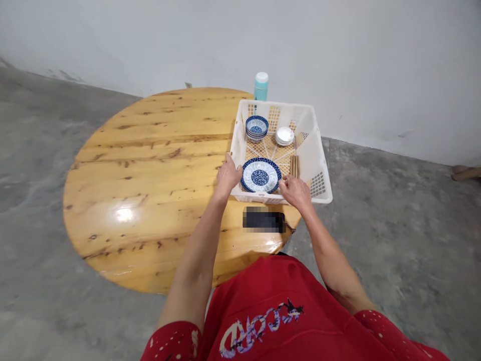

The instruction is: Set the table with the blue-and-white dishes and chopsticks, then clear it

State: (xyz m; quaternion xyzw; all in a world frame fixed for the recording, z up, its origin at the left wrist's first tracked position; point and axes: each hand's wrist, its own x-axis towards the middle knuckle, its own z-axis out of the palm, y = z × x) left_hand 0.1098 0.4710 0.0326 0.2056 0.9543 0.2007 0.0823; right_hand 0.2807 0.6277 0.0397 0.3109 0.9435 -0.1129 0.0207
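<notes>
At the near end of the white basket [314, 143], on the right part of the wooden worktop [150, 193], a blue-and-white plate [259, 175] lies flat; whether more are stacked under it is hard to tell. The left hand [229, 175] is bent at its left edge, over the basket's side; the right hand [296, 190] is curled at its right edge. Fingertips are partly hidden, so I cannot tell whether the fingers grip the plate or only touch it.

It looks like glazed ceramic: stiff, smooth, probably slippery and easily chipped, with moderate weight. Opposite sides of the rim offer the best hold. The basket looks like light, slightly springy plastic, best held by its rim. Stacked bowls [257, 128] stand far left inside, small white dishes [284, 135] far right, brown sticks [295, 167] nearer.

Printed letters on the red shirt [278, 296] perhaps include "CORD"; the rest is unclear. No label is readable on the turquoise bottle [261, 88] beyond the basket.
</notes>
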